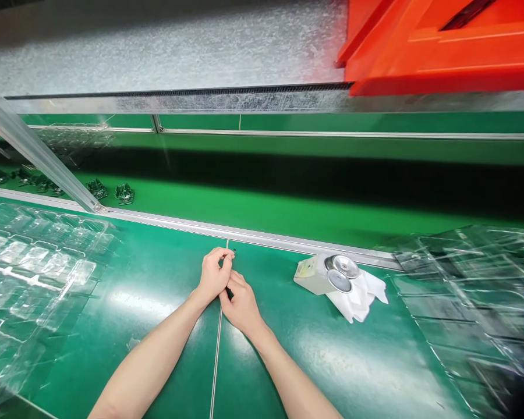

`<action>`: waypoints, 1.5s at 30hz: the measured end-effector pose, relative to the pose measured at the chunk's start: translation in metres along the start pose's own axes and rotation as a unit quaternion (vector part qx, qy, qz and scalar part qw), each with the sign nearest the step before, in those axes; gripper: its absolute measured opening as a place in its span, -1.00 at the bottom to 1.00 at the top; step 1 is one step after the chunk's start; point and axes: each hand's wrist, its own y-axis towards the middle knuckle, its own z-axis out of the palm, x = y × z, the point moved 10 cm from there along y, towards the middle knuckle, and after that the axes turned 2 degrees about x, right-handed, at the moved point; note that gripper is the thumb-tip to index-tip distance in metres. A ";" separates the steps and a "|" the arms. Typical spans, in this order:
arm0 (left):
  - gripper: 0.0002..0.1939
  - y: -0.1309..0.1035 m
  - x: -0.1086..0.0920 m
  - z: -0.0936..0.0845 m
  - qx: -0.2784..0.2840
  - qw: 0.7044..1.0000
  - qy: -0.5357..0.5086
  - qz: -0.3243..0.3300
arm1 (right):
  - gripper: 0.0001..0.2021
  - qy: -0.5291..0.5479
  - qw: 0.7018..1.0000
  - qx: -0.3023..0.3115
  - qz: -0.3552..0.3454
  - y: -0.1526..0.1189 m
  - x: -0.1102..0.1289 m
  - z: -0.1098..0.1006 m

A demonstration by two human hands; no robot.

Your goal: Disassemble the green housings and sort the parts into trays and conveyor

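Note:
My left hand (215, 272) is above the green tabletop (157, 267), close to the seam between two panels, its thumb and fingers drawn together. Touching it from the right is my right hand (241, 302), with curled fingers. Whatever is between the fingers of either hand is hidden or too small to name. A tiny dark speck (234, 250) shows just beyond the left fingertips. To the right stands a small white box (313, 278) with two round metal pieces (344, 266) against it and crumpled white tissue (357, 299) beside them.
Clear plastic trays (35, 262) lie at the left, and more clear trays (471, 302) at the right. Beyond a metal rail (192, 228) runs a green belt (227, 203) carrying several circuit boards (124, 193). Overhead, a metal shelf (179, 52) bears a red bin (454, 58). A slanted post (39, 145) rises at left.

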 end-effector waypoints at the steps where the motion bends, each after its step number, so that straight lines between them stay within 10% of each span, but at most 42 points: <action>1: -0.79 0.000 0.000 0.000 0.000 1.000 0.001 -0.001 | -0.73 0.000 1.000 0.000 0.001 0.000 -0.001 0.001; 45: -0.81 -0.002 0.001 -0.002 0.004 1.000 -0.005 -0.009 | -0.70 0.002 1.000 0.004 0.008 -0.002 0.000 0.003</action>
